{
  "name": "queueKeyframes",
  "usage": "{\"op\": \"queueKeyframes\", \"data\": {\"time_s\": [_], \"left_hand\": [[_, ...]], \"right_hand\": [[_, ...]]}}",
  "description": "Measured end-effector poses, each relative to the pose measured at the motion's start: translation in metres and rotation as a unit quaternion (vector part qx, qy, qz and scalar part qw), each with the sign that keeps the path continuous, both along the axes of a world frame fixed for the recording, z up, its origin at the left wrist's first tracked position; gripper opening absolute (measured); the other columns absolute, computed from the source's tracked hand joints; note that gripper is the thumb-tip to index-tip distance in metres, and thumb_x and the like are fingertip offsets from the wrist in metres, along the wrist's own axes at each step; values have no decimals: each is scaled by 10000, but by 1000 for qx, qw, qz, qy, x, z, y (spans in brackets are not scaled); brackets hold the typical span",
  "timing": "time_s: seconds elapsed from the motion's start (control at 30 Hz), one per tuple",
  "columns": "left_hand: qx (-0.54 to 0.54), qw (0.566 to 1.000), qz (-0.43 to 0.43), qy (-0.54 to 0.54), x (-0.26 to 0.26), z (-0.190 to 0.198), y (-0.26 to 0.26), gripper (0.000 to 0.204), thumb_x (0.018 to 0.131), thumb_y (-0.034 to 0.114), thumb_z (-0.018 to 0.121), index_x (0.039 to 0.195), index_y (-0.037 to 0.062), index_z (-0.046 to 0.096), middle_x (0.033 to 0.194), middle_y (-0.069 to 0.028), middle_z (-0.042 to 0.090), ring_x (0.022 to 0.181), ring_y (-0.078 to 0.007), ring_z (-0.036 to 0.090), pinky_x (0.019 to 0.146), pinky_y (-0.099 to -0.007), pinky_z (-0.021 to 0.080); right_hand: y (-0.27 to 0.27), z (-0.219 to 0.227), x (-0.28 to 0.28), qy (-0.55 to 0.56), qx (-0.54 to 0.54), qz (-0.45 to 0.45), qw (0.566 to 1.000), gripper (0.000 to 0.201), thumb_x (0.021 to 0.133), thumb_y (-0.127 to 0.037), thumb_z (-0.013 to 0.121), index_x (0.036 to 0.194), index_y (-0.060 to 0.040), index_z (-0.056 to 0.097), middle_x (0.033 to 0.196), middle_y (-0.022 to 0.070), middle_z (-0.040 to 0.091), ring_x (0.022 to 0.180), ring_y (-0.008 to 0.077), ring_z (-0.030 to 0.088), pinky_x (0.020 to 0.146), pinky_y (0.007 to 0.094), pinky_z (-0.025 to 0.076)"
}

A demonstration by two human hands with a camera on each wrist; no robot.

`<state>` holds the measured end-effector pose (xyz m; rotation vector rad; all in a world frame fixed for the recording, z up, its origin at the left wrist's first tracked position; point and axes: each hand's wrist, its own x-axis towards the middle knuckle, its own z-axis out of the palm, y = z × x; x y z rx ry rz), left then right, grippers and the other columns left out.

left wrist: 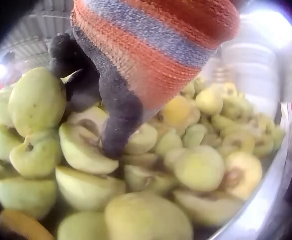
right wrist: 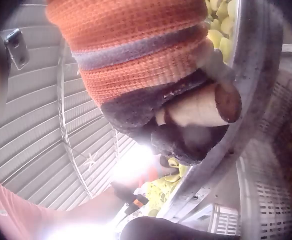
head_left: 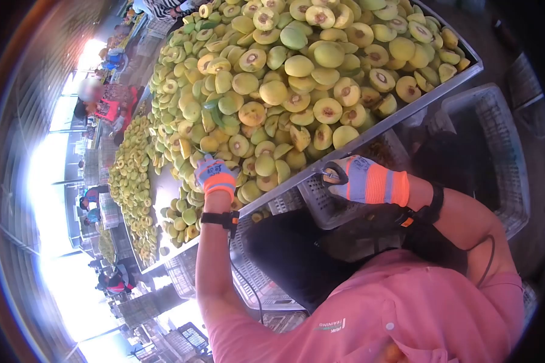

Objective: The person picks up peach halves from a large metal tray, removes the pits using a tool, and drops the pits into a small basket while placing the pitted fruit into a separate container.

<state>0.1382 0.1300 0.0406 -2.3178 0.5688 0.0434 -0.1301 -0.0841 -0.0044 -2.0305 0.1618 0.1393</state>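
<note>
My left hand, in an orange and grey knit glove with dark fingers, reaches into a heap of halved yellow-green stone fruit. In the left wrist view its thumb points down at the cut face of a fruit half, with the other fingers behind; I cannot tell whether it grips that half. My right hand, gloved alike, is beside the table's metal rim. Its fingers are curled round a tool with a round wooden handle; the working end is hidden in the right wrist view.
Under the table edge stand plastic crates, and a larger grey crate is at the right. My dark-clad knee sits below the rim. A person in red and others are at the far left, beside more heaped fruit.
</note>
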Motion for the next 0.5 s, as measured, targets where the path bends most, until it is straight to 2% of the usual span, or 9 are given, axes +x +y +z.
{"op": "queueKeyframes", "data": {"time_s": [0.1,0.13,0.2,0.23,0.27,0.3,0.33,0.43,0.5], "left_hand": [[-12,1000,-26,4,-10,-1,1,676,756,532,741,1224,64,606,1278,-125,577,1201,-306,523,968,-411,472],[-52,997,-52,-14,-10,-4,6,634,755,504,751,1197,72,610,1251,-109,586,1179,-297,531,966,-406,464],[-193,968,-143,-68,-9,-8,18,552,772,411,781,1145,55,582,1172,-75,611,1108,-253,560,881,-392,500],[-355,931,-87,8,-14,-9,19,529,788,390,774,1140,50,572,1142,-69,611,1055,-236,576,828,-379,513],[-503,859,-27,85,-20,-9,21,506,804,370,767,1135,45,562,1112,-64,611,1002,-218,592,775,-366,526],[-634,756,36,159,-27,-4,17,484,820,349,759,1130,41,552,1082,-58,611,949,-201,608,723,-353,539],[-685,660,226,211,-30,3,7,382,790,132,777,1085,1,574,1054,-109,650,917,-226,641,731,-342,568],[-807,360,294,366,-95,9,-22,314,832,83,732,1089,-16,579,1050,-92,637,942,-214,637,732,-332,573],[-772,540,38,333,-120,-16,-33,279,902,122,660,1129,-23,586,1054,-87,639,940,-204,637,746,-326,570]], "right_hand": [[-1,5,-2,23,-6,17,1000,466,834,-408,667,1043,7,628,989,258,665,984,400,633,852,443,498],[-3,10,-3,32,-6,19,999,474,832,-414,666,1042,10,628,990,262,663,989,400,633,857,444,498],[-3,9,-5,20,4,3,1000,463,832,-409,666,1034,6,633,967,258,668,968,400,638,844,448,500],[-4,9,-6,14,8,-6,1000,457,832,-406,666,1030,5,636,956,256,670,958,399,641,838,450,500],[-3,8,-6,-10,18,-22,1000,452,832,-401,665,1025,6,636,944,255,671,946,401,643,828,453,502],[-2,8,-6,-34,27,-36,998,447,831,-397,664,1021,7,636,932,253,672,933,403,646,817,455,503],[1,8,-4,-58,37,-49,996,441,830,-392,663,1016,8,636,921,252,673,920,405,648,807,457,505],[7,0,4,-114,58,-66,990,421,834,-385,653,985,8,646,907,257,670,899,411,650,784,464,506],[6,-1,7,-55,32,-63,996,410,838,-387,640,961,5,656,910,263,668,899,417,649,786,466,509]]}}
